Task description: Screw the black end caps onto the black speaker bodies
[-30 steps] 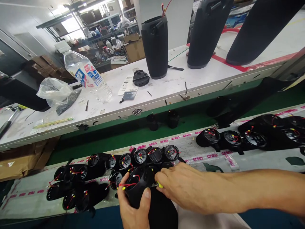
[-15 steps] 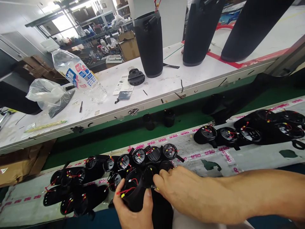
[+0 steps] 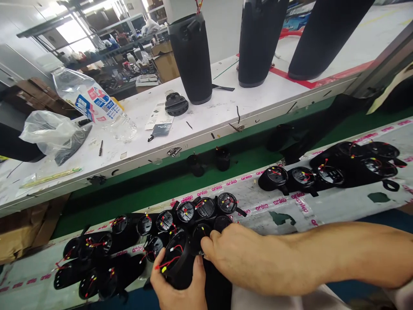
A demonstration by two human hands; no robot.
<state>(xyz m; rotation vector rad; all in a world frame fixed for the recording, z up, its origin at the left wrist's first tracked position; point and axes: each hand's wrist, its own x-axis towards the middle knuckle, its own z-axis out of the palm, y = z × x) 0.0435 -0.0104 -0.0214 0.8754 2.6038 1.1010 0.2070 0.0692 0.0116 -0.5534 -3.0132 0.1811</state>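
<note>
My left hand is wrapped round a black cylindrical speaker shell, thumb on its right side and fingers on its left. The shell's open end faces up, and red wires with small white and yellow connectors stick out of it. My right hand is closed in a pinch just right of the shell's rim, its fingertips pointing left. Whatever it grips is hidden behind the fingers. Right behind the hands stand more black shells with round open tops and wires.
A long bench covered in grey sheeting with pink-lettered tape carries groups of shells left and right. Beyond a green belt, a white table holds a plastic bottle, a clear bag, a black cap and tall black cylinders.
The whole view has shifted slightly, with the table's things now further left. Both hands stay at the same shell; my right hand has moved a little to the left.
</note>
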